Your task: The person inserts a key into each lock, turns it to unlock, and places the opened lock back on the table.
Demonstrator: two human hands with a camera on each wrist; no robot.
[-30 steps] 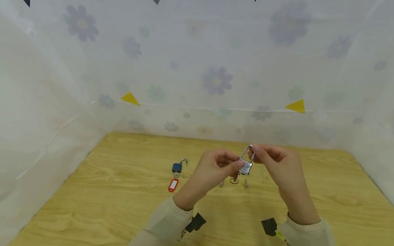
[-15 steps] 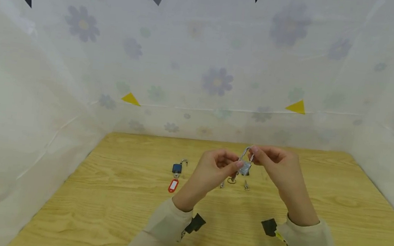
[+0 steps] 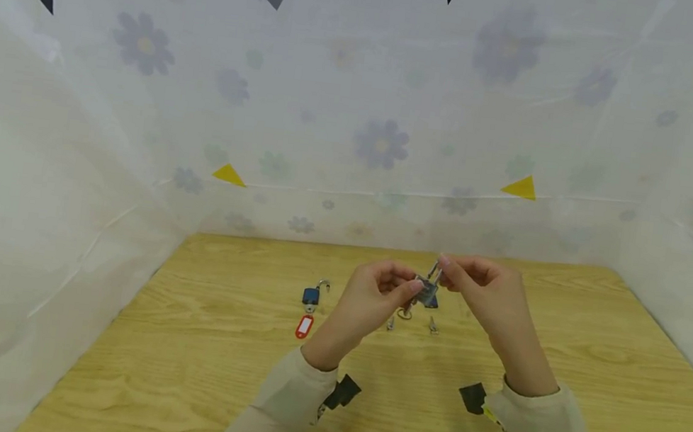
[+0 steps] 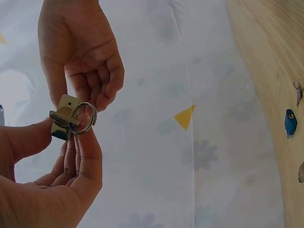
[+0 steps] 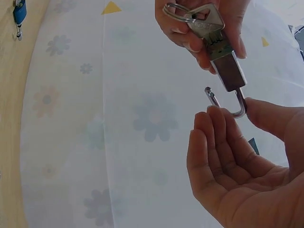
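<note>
Above the grainy wooden table [image 3: 191, 341], the left hand [image 3: 368, 304] pinches a flat metal key [image 5: 205, 21] seated in a small silver padlock [image 5: 230, 71], while the right hand [image 3: 486, 289] pinches its open curved steel shackle [image 5: 223, 107].

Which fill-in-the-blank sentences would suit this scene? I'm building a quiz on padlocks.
1. The silver padlock has its shackle swung ____.
2. The left hand pinches the ____ in the lock.
3. The right hand touches the ____.
4. On the table lies a padlock coloured ____.

Missing words: open; key; shackle; blue
</note>
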